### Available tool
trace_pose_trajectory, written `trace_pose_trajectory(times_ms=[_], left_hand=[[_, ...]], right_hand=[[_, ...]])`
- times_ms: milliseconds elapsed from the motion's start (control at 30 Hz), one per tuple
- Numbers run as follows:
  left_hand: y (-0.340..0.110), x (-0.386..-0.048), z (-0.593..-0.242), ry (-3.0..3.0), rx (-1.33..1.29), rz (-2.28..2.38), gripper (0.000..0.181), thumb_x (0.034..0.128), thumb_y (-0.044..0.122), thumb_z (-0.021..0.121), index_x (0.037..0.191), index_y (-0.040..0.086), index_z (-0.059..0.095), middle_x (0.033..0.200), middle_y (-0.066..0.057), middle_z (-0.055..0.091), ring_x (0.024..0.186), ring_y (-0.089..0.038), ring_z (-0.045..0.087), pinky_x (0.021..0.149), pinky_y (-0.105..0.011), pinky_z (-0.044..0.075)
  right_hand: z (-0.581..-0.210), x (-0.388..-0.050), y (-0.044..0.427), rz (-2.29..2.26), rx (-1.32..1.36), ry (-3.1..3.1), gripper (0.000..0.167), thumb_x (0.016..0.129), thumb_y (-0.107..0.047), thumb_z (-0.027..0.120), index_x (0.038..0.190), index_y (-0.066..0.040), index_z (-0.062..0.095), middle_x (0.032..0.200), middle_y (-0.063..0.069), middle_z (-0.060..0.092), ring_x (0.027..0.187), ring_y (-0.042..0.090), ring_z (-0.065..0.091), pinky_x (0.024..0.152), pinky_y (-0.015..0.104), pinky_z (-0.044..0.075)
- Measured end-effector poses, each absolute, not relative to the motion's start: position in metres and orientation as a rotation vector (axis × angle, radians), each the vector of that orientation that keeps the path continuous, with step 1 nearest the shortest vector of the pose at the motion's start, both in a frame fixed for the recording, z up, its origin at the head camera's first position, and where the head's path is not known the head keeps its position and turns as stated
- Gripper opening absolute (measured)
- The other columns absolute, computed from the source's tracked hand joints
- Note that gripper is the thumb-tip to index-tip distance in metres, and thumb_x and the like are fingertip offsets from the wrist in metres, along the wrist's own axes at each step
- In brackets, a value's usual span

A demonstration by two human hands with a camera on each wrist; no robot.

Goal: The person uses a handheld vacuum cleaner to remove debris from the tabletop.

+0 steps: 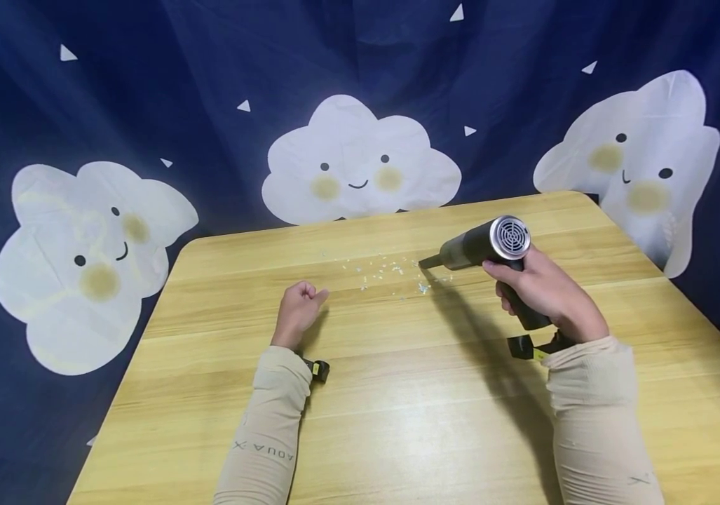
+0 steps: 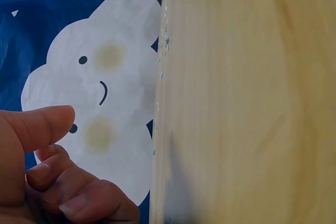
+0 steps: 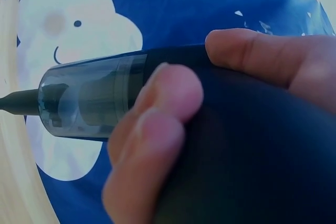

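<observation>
Vacuum, black, cylindrical, clear-fronted (image 1: 476, 245), is gripped in my right hand (image 1: 545, 284), its thin dark nozzle (image 1: 432, 261) by tiny white-and-blue scraps (image 1: 423, 287) far on the pale wooden surface (image 1: 397, 393). Suction seems under way; next likely calls for sweeping left. My left hand (image 1: 299, 307), loosely curled, holds nothing.

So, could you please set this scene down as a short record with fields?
Right hand: grips a black handheld vacuum
Left hand: holds nothing, fingers loosely curled
Scraps: tiny, white and pale blue, scattered on the wooden table
Nozzle: angled down toward the scraps; contact with the table unclear
Backdrop: dark blue, with smiling white clouds
</observation>
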State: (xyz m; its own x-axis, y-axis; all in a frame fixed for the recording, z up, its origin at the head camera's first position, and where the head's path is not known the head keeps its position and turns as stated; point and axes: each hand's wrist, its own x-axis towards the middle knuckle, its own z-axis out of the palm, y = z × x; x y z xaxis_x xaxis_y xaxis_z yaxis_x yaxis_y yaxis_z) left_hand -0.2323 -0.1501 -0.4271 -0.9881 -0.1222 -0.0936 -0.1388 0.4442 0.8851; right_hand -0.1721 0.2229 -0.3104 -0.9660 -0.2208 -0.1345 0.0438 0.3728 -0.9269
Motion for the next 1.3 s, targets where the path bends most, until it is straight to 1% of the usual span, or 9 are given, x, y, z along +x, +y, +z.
trace_pose_trajectory(times_ms=[167,500,633,800,900,967,1033,1100,1300], left_hand=[[-0.149,-0.231,-0.427,2.667,-0.246,1.623,0.029,0.093,0.023,0.065,0.077,0.011,0.045,0.073,-0.002,0.04,0.069,-0.019,0.043,0.068,-0.033,0.038],[-0.144,-0.23,-0.426,2.654,-0.224,1.606,0.024,0.0941,0.022,0.063,0.081,0.01,0.047,0.073,-0.001,0.04,0.064,-0.017,0.041,0.064,-0.032,0.038],[-0.138,-0.234,-0.426,2.631,-0.18,1.622,0.02,0.093,0.019,0.064,0.084,0.01,0.049,0.075,0.0,0.042,0.068,-0.017,0.043,0.065,-0.032,0.04],[-0.126,-0.249,-0.423,2.674,-0.093,1.482,0.015,0.0933,0.021,0.064,0.092,0.01,0.054,0.085,-0.003,0.051,0.079,-0.02,0.05,0.073,-0.034,0.045],[-0.12,-0.259,-0.419,2.723,-0.025,1.349,0.014,0.0939,0.021,0.062,0.098,0.009,0.057,0.096,-0.006,0.057,0.091,-0.024,0.055,0.082,-0.037,0.047],[-0.116,-0.266,-0.417,2.746,0.013,1.264,0.015,0.0944,0.021,0.061,0.103,0.009,0.057,0.105,-0.007,0.06,0.099,-0.025,0.056,0.089,-0.039,0.047],[-0.114,-0.272,-0.414,2.754,0.048,1.199,0.018,0.0947,0.021,0.06,0.108,0.008,0.058,0.114,-0.008,0.06,0.106,-0.026,0.056,0.094,-0.041,0.046],[-0.112,-0.277,-0.414,2.758,0.079,1.145,0.02,0.0954,0.02,0.059,0.112,0.008,0.058,0.119,-0.008,0.059,0.109,-0.027,0.055,0.095,-0.041,0.045],[-0.108,-0.292,-0.418,2.771,0.259,1.003,0.031,0.0983,0.017,0.055,0.126,0.004,0.054,0.13,-0.011,0.054,0.116,-0.027,0.052,0.098,-0.039,0.044]], right_hand=[[-0.312,-0.175,0.221,-1.637,-0.195,2.412,0.044,0.1,-0.033,0.055,0.129,-0.003,0.04,0.07,0.018,0.053,0.053,0.025,0.054,0.05,0.037,0.05],[-0.314,-0.179,0.218,-1.661,-0.201,2.4,0.046,0.1,-0.031,0.055,0.132,-0.007,0.035,0.071,0.02,0.052,0.053,0.026,0.054,0.05,0.038,0.05],[-0.314,-0.178,0.218,-1.686,-0.186,2.387,0.048,0.099,-0.033,0.056,0.133,-0.007,0.033,0.072,0.019,0.052,0.053,0.024,0.053,0.051,0.037,0.05],[-0.315,-0.179,0.216,-1.713,-0.216,2.393,0.046,0.099,-0.03,0.057,0.131,-0.005,0.035,0.071,0.019,0.052,0.052,0.024,0.053,0.05,0.038,0.05],[-0.317,-0.18,0.212,-1.723,-0.236,2.386,0.045,0.099,-0.028,0.057,0.13,-0.004,0.036,0.069,0.018,0.052,0.051,0.024,0.053,0.049,0.038,0.051],[-0.317,-0.18,0.21,-1.733,-0.245,2.367,0.044,0.099,-0.028,0.057,0.13,-0.004,0.036,0.069,0.018,0.052,0.051,0.025,0.053,0.049,0.038,0.05],[-0.318,-0.181,0.207,-1.736,-0.253,2.355,0.044,0.099,-0.027,0.057,0.13,-0.004,0.036,0.069,0.017,0.052,0.051,0.024,0.053,0.049,0.038,0.05],[-0.319,-0.181,0.205,-1.739,-0.259,2.342,0.044,0.099,-0.027,0.057,0.131,-0.004,0.036,0.069,0.017,0.052,0.051,0.024,0.052,0.049,0.038,0.05],[-0.318,-0.182,0.2,-1.72,-0.271,2.326,0.045,0.099,-0.026,0.057,0.133,-0.005,0.036,0.07,0.018,0.051,0.051,0.025,0.052,0.049,0.037,0.049]])
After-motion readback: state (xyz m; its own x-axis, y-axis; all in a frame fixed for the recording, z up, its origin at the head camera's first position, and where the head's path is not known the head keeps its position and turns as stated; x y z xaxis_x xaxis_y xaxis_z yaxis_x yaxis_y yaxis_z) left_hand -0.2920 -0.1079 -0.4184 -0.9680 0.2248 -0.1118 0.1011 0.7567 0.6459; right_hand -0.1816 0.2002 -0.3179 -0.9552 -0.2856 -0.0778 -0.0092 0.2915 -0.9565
